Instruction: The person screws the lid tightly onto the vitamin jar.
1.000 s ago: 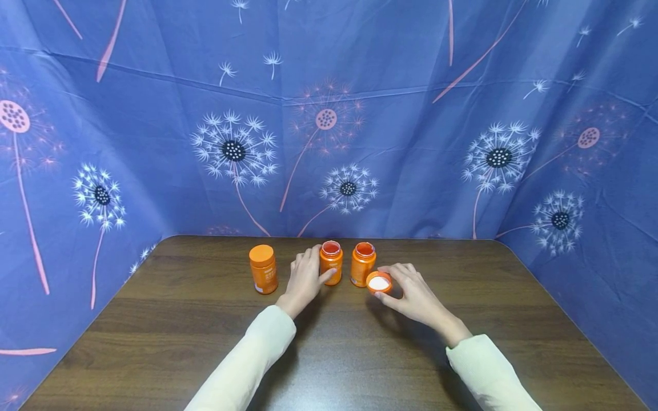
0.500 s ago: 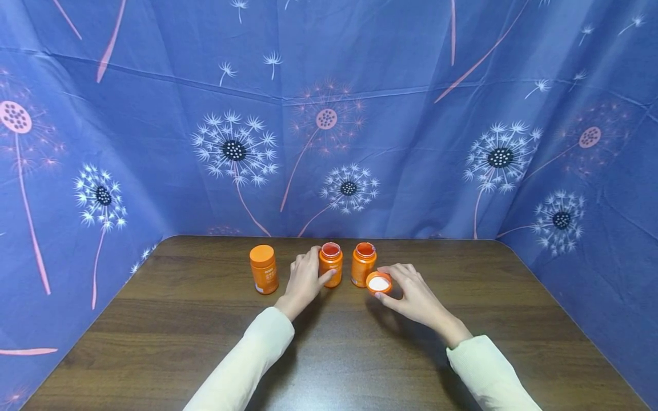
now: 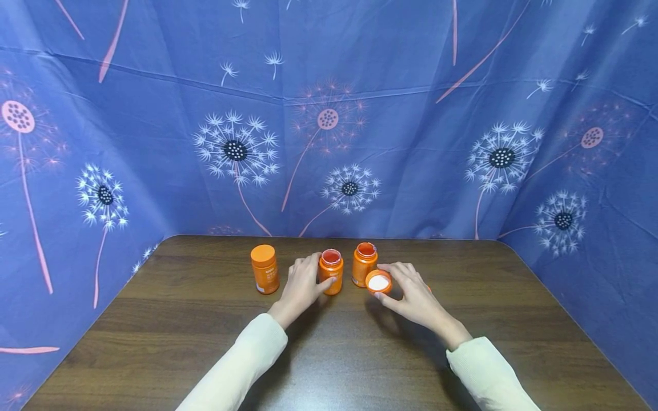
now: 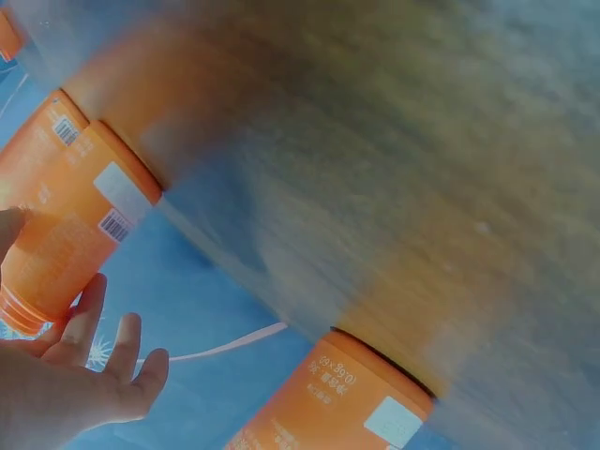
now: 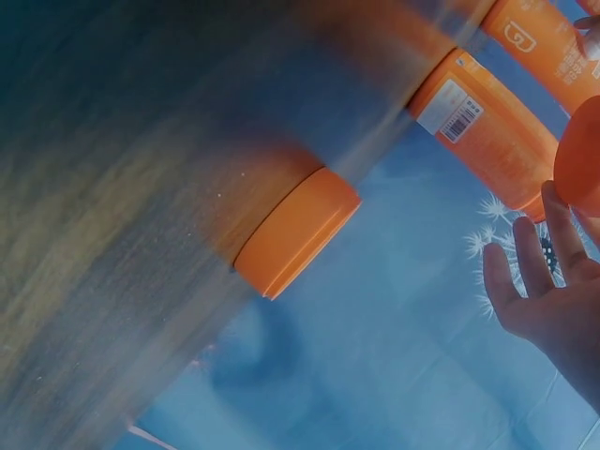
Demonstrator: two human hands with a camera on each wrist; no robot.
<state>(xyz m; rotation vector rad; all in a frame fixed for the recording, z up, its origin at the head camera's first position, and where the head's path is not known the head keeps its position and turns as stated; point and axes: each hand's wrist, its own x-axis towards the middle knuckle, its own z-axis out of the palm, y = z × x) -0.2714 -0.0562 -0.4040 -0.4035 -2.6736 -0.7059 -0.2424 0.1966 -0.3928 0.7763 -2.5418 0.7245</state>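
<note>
My left hand (image 3: 300, 283) grips an uncapped orange bottle (image 3: 331, 274) between thumb and fingers, its threaded mouth upward. To its right stands a second uncapped orange bottle (image 3: 364, 266), a little farther back. My right hand (image 3: 413, 294) pinches an orange screw cap (image 3: 378, 282) by its edge, in front of that second bottle. The cap's white inner lining faces up towards the head camera. In the right wrist view the held cap (image 5: 579, 161) shows its orange outside. Left of my left hand stands a third orange bottle (image 3: 264, 269) with its cap on.
Another orange cap (image 5: 298, 232) lies on the wooden table (image 3: 329, 365); in the head view my right hand hides most of it. A blue dandelion-print cloth (image 3: 411, 142) hangs behind and on both sides of the table.
My left hand has drawn its bottle slightly nearer to me, so it now stands forward of the second bottle. My right hand has stayed almost still with the cap.
</note>
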